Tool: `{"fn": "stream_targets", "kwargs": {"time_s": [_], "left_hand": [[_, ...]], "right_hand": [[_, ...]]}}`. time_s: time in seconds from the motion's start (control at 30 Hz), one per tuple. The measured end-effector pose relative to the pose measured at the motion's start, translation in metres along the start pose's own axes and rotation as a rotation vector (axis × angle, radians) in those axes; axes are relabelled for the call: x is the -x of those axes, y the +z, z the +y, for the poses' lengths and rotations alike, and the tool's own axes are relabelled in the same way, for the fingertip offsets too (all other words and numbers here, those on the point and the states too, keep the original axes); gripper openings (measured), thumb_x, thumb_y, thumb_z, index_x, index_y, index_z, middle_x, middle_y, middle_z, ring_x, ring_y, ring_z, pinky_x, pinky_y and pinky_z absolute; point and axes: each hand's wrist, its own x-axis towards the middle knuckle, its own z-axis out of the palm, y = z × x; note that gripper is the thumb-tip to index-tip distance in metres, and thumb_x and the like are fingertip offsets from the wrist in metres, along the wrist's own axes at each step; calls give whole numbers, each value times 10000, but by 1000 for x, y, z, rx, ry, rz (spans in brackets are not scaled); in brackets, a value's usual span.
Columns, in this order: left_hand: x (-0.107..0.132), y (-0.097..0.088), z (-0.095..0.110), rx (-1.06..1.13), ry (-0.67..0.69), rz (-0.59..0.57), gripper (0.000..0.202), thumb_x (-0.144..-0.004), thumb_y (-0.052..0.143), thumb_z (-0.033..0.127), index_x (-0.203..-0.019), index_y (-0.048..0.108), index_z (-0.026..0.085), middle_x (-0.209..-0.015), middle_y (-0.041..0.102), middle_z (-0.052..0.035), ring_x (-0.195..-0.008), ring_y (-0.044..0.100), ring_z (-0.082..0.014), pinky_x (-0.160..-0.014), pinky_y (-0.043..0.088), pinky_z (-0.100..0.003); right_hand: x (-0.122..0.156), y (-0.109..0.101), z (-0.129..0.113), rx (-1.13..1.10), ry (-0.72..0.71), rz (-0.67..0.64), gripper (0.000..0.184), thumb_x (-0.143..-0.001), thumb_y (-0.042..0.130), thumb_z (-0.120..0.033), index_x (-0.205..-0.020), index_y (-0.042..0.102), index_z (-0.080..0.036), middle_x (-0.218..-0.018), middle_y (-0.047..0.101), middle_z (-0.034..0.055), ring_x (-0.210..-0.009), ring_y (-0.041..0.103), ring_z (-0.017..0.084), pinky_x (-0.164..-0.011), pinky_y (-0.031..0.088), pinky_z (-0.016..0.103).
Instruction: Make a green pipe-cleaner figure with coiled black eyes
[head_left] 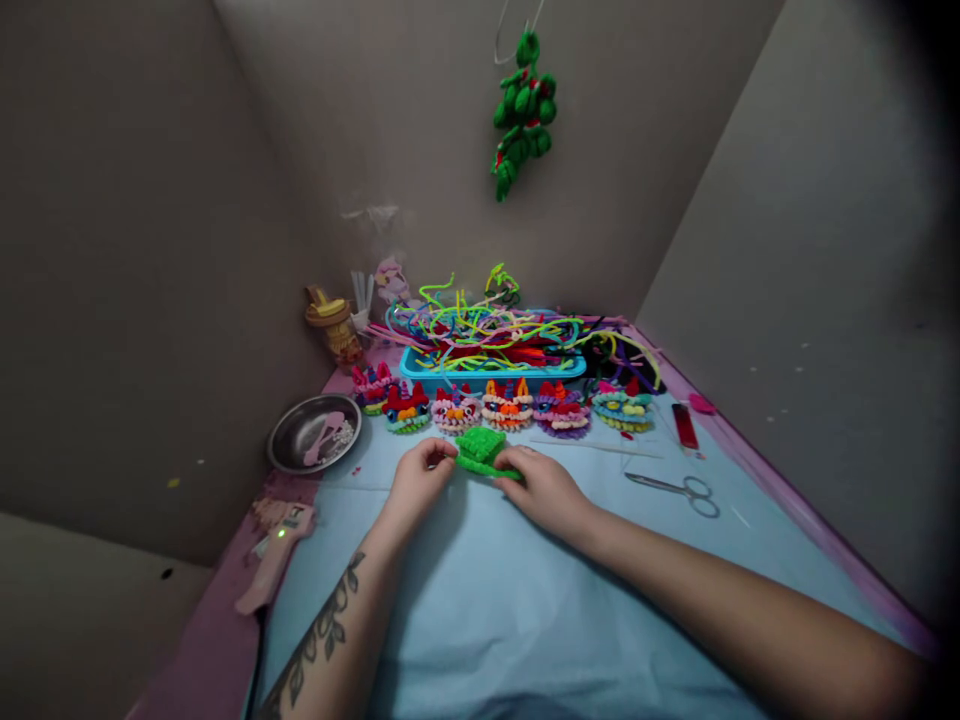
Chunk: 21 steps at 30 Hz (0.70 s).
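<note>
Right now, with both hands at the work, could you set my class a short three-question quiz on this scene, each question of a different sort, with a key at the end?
1. Multiple choice: what colour is the fuzzy piece between the left hand and the right hand?
A) purple
B) green
C) white

2. True or false: the metal bowl stands nearer the left hand than the right hand.

3. Fill in the gap: the metal ____ with two finger rings lie on the blue cover, to the right of the right hand.

Key: 1. B. 2. True. 3. Scissors.
</note>
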Motion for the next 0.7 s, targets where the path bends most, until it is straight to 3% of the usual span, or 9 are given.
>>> {"fn": "stream_targets", "kwargs": {"time_s": [0.27, 0.5, 0.7], "left_hand": [[-1, 7, -20, 13, 20, 65, 169, -631, 646, 269, -754, 608, 160, -666, 611, 3, -604, 558, -129, -570, 410, -225], [-8, 8, -24, -31, 46, 152, 115, -656, 627, 189, -770, 626, 170, -700, 637, -4, -679, 597, -150, -659, 446, -251], [-4, 5, -26, -58, 62, 94, 183, -643, 621, 120, -815, 644, 179, -785, 672, -19, -701, 632, -161, -661, 476, -263]], "right_hand": [[-2, 11, 14, 25, -11, 55, 81, -788, 579, -180, -858, 611, -208, -852, 638, 23, -825, 593, 186, -728, 436, 287], [-4, 12, 11, -8, -21, 32, 98, -770, 590, -185, -864, 602, -208, -839, 648, 27, -801, 587, 193, -709, 439, 299], [-4, 13, 11, -81, -35, 58, 83, -786, 591, -247, -860, 600, -210, -815, 652, 20, -739, 588, 176, -689, 443, 282]]}}
